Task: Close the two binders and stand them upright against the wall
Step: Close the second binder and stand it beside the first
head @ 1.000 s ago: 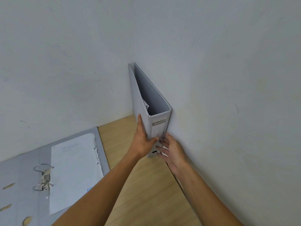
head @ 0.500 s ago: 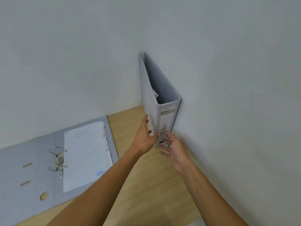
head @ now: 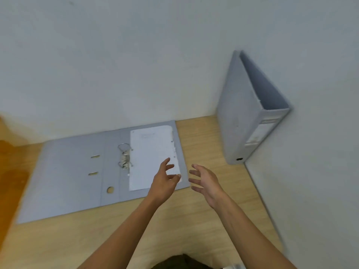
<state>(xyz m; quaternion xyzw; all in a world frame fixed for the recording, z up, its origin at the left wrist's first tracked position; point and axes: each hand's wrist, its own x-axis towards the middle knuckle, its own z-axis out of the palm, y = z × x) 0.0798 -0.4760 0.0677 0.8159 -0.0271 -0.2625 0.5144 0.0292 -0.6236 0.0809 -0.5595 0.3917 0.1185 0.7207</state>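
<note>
A closed grey binder (head: 242, 117) stands upright in the corner, its side against the right wall (head: 320, 133), with nobody touching it. A second grey binder (head: 73, 177) lies open and flat on the wooden desk (head: 204, 220), metal rings (head: 125, 156) up and a white sheet (head: 149, 152) on its right half. My left hand (head: 165, 181) hovers with spread fingers over that sheet's lower right corner. My right hand (head: 206, 181) is open beside the open binder's right edge, above bare desk.
The back wall (head: 116, 65) runs behind the open binder. The desk surface turns a darker orange (head: 11, 162) at the far left. Bare desk lies between the two binders and in front of them.
Both hands have let go of the upright binder and moved left to the open binder. The view has swung left, so the standing binder now sits at the right.
</note>
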